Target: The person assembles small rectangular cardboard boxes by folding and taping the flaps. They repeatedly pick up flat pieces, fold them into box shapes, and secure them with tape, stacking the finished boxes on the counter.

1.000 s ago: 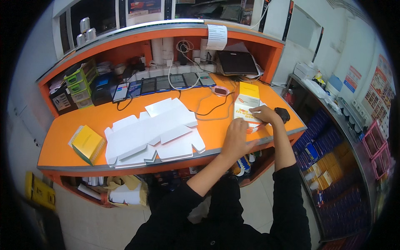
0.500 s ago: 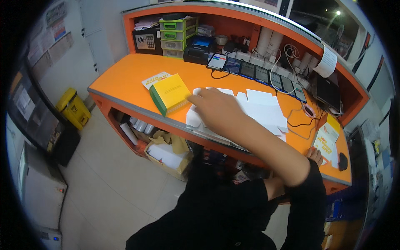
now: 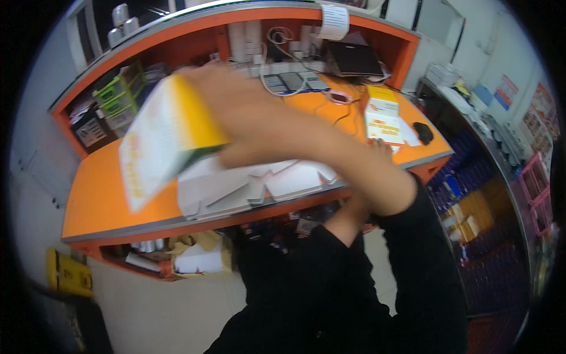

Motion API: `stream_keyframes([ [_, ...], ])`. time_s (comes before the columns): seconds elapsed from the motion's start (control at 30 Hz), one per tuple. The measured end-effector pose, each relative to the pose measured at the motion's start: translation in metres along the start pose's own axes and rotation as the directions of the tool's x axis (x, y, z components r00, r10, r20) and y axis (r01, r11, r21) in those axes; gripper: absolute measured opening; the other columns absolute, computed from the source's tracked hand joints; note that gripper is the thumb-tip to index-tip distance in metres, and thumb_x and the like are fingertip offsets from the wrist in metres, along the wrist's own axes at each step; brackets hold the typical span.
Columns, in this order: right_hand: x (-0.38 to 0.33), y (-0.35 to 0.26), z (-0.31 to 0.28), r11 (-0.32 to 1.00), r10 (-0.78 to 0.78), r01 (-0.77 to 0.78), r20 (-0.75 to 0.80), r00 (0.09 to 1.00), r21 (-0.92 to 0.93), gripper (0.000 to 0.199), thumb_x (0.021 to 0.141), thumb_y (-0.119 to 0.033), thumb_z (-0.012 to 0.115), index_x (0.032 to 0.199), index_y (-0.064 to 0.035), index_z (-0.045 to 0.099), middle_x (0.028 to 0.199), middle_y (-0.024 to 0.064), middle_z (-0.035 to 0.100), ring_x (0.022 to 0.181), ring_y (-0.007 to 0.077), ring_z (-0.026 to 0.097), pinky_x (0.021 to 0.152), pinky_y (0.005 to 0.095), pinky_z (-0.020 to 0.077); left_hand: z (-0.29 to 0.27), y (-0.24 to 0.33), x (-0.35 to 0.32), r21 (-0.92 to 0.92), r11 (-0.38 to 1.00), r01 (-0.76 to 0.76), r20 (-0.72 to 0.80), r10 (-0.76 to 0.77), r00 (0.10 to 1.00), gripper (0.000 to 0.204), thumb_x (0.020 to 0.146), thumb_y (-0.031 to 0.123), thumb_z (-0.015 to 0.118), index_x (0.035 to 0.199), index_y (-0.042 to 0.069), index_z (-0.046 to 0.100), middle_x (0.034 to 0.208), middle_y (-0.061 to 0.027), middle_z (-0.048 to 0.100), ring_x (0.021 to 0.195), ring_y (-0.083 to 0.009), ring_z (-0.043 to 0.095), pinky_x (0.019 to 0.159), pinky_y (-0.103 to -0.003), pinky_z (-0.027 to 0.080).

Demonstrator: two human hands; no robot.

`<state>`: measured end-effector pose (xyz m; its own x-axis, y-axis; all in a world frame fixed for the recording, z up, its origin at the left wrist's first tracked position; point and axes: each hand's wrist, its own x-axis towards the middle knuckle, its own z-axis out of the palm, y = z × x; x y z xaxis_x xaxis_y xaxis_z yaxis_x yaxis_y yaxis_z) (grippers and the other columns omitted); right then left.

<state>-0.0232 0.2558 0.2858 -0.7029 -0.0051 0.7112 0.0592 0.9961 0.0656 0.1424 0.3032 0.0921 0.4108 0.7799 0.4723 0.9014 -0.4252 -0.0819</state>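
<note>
My right hand (image 3: pixel 230 109), blurred by motion, reaches across to the left with its fingers wrapped over a carton box (image 3: pixel 156 141). The box is yellow and green with a white printed panel, and it is tilted up off the counter. My left arm passes under the right one. The fingers of my left hand (image 3: pixel 382 147) lie stretched out at the near edge of a second yellow-and-white box (image 3: pixel 383 115) on the right. A stack of flat white die-cut cardboard pieces (image 3: pixel 253 192) lies on the counter's front edge, partly hidden by my right arm.
The orange counter (image 3: pixel 112 200) carries a black mouse-like object (image 3: pixel 423 133), several phones (image 3: pixel 289 82) with cables and a black laptop (image 3: pixel 354 59). Green drawers (image 3: pixel 112 97) and a safe (image 3: pixel 91 133) stand at left. A yellow bin (image 3: pixel 69 272) is on the floor; shelves line the right.
My right hand has taken hold of the yellow-and-green box and lifted it off the counter. The view has swung to the right. My left hand stays at the second box.
</note>
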Motion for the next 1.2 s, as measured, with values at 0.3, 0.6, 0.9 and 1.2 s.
stream_keyframes([
  [0.3,-0.203,0.118,-0.186,0.598,0.704,-0.387,0.229,0.672,-0.702,0.089,0.063,0.005,0.066,0.141,-0.0122,0.026,0.142,0.017,0.032,0.127,0.0347,0.035,0.106,0.0393,0.0305,-0.009,0.001,0.005,-0.18,0.982,0.052,-0.102,-0.072,0.992,0.083,0.061,0.043,0.078,0.127,0.006,0.044,0.131,-0.0133,0.044,0.125,-0.0264,0.038,0.101,-0.044,0.031],
  [0.6,-0.248,0.138,-0.115,0.054,0.987,-0.878,-0.109,0.119,-0.475,0.076,0.08,-0.072,0.038,0.082,-0.0022,0.069,0.079,0.0183,0.066,0.075,0.0307,0.066,0.066,0.0416,0.0508,-0.016,0.0,0.003,-0.223,0.974,0.031,-0.073,-0.049,0.996,0.08,0.064,0.037,0.075,0.129,0.004,0.042,0.132,-0.0145,0.042,0.124,-0.0279,0.039,0.094,-0.042,0.036],
  [0.9,-0.196,0.179,-0.09,0.041,0.743,-0.93,-0.611,0.274,-0.366,0.074,0.074,-0.071,0.051,0.093,-0.001,0.065,0.102,0.0206,0.063,0.088,0.0299,0.065,0.068,0.0412,0.0514,-0.004,0.0,0.006,0.065,0.998,0.012,0.029,-0.014,0.999,0.057,0.085,0.031,0.05,0.134,0.003,0.038,0.137,-0.0119,0.038,0.129,-0.0241,0.033,0.094,-0.037,0.034],
  [1.2,-0.202,0.225,-0.102,0.194,0.759,-0.87,-0.493,0.426,-0.453,0.028,0.086,-0.024,0.054,0.104,-0.0028,0.061,0.093,0.0145,0.067,0.079,0.0321,0.065,0.066,0.0417,0.0509,-0.01,-0.002,0.004,-0.044,0.999,0.004,-0.018,-0.005,1.0,0.066,0.077,0.037,0.062,0.13,0.004,0.039,0.133,-0.0143,0.041,0.127,-0.0275,0.035,0.095,-0.041,0.035],
])
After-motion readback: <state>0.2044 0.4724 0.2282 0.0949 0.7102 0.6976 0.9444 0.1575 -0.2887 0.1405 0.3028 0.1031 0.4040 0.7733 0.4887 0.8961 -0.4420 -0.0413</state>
